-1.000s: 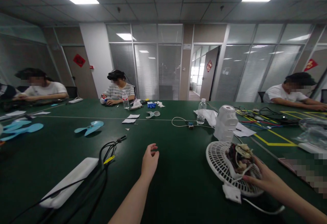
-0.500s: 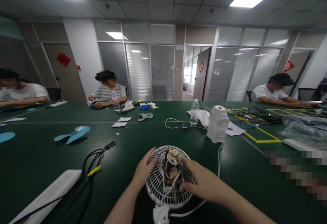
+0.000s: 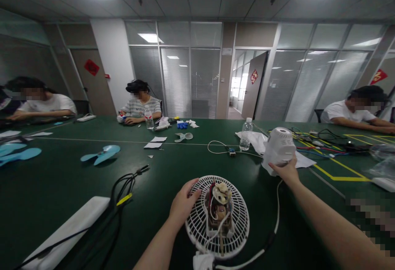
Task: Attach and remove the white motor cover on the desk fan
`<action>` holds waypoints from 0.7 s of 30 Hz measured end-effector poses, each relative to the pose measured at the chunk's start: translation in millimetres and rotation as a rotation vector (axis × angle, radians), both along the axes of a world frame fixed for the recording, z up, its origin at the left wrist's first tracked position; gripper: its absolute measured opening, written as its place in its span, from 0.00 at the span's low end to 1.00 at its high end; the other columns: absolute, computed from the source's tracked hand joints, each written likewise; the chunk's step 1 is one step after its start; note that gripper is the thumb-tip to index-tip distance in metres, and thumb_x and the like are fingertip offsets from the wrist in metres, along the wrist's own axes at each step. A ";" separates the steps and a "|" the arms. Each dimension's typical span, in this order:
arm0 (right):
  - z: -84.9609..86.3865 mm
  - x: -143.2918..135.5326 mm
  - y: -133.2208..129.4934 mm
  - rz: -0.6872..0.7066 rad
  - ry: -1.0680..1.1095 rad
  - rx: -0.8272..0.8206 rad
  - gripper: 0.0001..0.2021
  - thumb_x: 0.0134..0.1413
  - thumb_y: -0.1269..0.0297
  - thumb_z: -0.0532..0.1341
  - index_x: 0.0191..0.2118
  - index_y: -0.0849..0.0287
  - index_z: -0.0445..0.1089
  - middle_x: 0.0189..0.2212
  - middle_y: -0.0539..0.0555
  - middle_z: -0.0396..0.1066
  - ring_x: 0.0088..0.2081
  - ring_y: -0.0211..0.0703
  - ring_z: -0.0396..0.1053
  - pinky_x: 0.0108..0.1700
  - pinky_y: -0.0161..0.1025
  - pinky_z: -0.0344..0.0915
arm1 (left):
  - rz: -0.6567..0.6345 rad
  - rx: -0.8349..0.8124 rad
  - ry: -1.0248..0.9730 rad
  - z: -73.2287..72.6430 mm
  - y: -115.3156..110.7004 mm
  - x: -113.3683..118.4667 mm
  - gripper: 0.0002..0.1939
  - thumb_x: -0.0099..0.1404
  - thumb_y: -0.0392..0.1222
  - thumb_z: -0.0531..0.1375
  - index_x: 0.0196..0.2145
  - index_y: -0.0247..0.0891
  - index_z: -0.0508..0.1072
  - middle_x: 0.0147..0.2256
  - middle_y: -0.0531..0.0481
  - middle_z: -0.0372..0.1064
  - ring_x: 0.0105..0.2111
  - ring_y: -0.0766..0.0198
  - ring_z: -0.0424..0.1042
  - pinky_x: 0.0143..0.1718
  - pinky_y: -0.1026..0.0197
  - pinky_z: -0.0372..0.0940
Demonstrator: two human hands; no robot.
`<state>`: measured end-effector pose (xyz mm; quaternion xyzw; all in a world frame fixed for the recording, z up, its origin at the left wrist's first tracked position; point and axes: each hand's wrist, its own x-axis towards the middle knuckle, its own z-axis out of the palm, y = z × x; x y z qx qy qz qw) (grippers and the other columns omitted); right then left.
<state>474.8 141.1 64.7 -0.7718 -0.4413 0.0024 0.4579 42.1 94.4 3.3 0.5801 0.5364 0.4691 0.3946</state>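
Observation:
A round white fan grille [image 3: 240, 216] lies on the green table in front of me, with an exposed motor and wires [image 3: 220, 210] on top. My left hand [image 3: 184, 202] rests on the grille's upper left rim, fingers apart. To the right, my right hand [image 3: 286, 172] has its fingers on the lower part of a white plastic housing [image 3: 280, 144], which stands upright and tilts slightly. A white cable [image 3: 277, 216] runs below the housing and round to a white part [image 3: 203, 261] at the grille's bottom edge.
A power strip [image 3: 70, 231] and black cables [image 3: 123, 188] lie at the left. Blue fan blades [image 3: 101, 155] are beyond them. A water bottle [image 3: 246, 135] stands left of the housing, near white sheets [image 3: 304, 160]. Several people sit across the table.
My right hand has left the motor and reached forward right to the white housing. My left hand stays on the grille. The view has shifted slightly left.

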 end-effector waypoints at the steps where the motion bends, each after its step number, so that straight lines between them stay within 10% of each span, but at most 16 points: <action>1: -3.4 -4.1 2.4 -0.003 0.020 -0.019 0.58 0.32 0.47 0.67 0.65 0.64 0.35 0.56 0.70 0.59 0.54 0.66 0.63 0.51 0.53 0.63 | -0.001 0.009 -0.002 -0.7 0.2 -0.2 0.19 0.57 0.44 0.64 0.47 0.47 0.74 0.50 0.49 0.72 0.48 0.53 0.72 0.52 0.54 0.63; 15: -35.3 -174.8 29.4 0.484 0.018 0.051 0.50 0.39 0.50 0.66 0.64 0.57 0.37 0.56 0.62 0.61 0.54 0.57 0.66 0.52 0.48 0.64 | -0.079 0.038 0.075 -3.1 1.5 -2.3 0.21 0.61 0.42 0.59 0.53 0.48 0.70 0.54 0.51 0.68 0.51 0.56 0.69 0.56 0.55 0.59; 21: -36.1 -208.2 47.4 0.664 0.025 0.084 0.48 0.36 0.57 0.69 0.62 0.58 0.44 0.55 0.60 0.62 0.54 0.52 0.65 0.55 0.46 0.62 | -0.053 0.034 0.119 0.5 -0.2 -2.3 0.21 0.60 0.44 0.59 0.53 0.47 0.70 0.54 0.52 0.68 0.52 0.57 0.68 0.55 0.58 0.60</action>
